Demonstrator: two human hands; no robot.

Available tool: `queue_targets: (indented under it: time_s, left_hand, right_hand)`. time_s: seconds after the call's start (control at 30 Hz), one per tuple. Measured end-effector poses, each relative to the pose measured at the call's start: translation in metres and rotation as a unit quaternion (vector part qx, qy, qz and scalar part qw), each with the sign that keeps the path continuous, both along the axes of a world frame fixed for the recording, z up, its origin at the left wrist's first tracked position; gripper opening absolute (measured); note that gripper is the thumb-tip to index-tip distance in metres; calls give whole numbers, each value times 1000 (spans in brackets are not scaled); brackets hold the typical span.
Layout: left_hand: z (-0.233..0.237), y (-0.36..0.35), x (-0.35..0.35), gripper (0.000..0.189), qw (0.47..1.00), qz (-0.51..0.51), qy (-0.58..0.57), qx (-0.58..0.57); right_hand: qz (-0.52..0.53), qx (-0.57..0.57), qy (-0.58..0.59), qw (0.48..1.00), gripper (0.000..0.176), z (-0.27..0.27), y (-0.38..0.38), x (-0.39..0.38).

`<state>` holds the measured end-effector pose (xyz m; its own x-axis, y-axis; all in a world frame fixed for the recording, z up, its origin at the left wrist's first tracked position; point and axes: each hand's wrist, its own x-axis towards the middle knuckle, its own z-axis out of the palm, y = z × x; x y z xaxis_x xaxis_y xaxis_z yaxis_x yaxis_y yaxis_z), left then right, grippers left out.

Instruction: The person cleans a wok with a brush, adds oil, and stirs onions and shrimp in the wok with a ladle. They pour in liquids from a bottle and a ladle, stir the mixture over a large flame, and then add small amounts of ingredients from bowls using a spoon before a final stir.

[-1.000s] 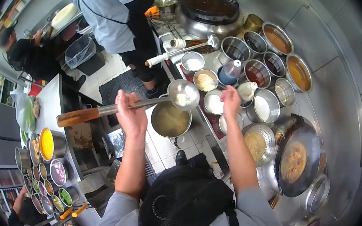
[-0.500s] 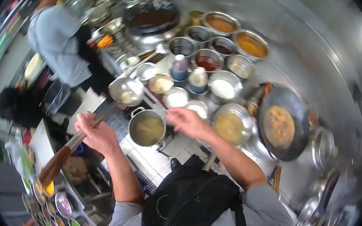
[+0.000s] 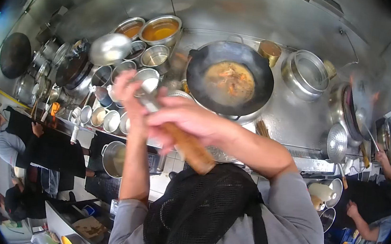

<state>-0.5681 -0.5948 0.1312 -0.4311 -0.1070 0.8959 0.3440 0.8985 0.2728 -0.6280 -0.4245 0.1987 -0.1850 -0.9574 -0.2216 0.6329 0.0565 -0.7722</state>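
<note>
A large round metal ladle [image 3: 110, 48], blurred by motion, is raised at the upper left, with its bowl over the pots. My left hand [image 3: 131, 94] is closed round the metal shaft, its fingers smeared. Just beside it, my right hand [image 3: 176, 119] is wrapped round the upper part of the wooden handle [image 3: 190, 150]. The handle's end points down toward my chest. Right of the hands, a black wok [image 3: 197, 81] holds steaming orange-brown food in liquid [image 3: 231, 80].
Metal bowls of orange liquid [image 3: 161, 29] and small containers [image 3: 98, 116] stand at the left. A deep pot [image 3: 114, 159] is below them. Stacked steel pots [image 3: 305, 74] and a perforated skimmer [image 3: 337, 142] are at the right. Co-workers' hands [image 3: 37, 129] show at both sides.
The view has swung right, toward the wok. My right hand has moved from free air onto the ladle's handle. The ladle's bowl is now over the pots, and its handle end points right and down.
</note>
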Motion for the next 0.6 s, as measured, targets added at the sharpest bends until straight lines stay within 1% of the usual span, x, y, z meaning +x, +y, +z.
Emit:
queue_targets:
  time_s: [0.03,0.07,0.1,0.13,0.2,0.27,0.3,0.37,0.4,0.43,0.47,0.5,0.57,0.6]
  left_hand:
    - [-29,10,-17,66,999,43,-4,-19]
    - [-50,29,-16,74,996,72,-48,2]
    - [-70,45,-14,79,994,69,-78,28]
    - [-88,62,-5,78,989,79,-113,48]
    - [-125,87,18,69,974,86,-177,114]
    - [-147,105,47,53,948,94,-268,145]
    - [-154,111,60,53,946,100,-270,151]
    - [-164,123,81,41,926,96,-328,158]
    - [-167,126,86,36,923,92,-333,169]
    - [-167,128,87,36,922,95,-334,173]
    - [-166,129,88,35,921,95,-335,172]
    - [-164,130,87,34,921,95,-336,171]
    - [-157,133,79,33,919,100,-336,181]
    - [-153,134,74,32,919,100,-332,185]
  right_hand:
    - [29,-39,44,998,20,-28,19,-27]
    - [-6,11,82,997,19,-41,44,-42]
    - [-35,46,103,993,18,-60,68,-57]
    - [-62,83,125,987,17,-82,91,-69]
    - [-104,148,204,962,22,-125,134,-94]
    - [-165,209,277,923,36,-158,167,-113]
    - [-156,211,277,924,36,-167,179,-124]
    - [-168,315,423,833,53,-184,201,-144]
    - [-162,316,424,833,53,-200,213,-154]
    - [-184,311,578,732,51,-219,223,-165]
    - [-200,293,713,605,50,-232,230,-173]
    - [-196,292,714,606,50,-237,234,-176]
    - [-181,342,691,611,45,-245,243,-175]
    - [-178,339,692,612,45,-239,243,-167]
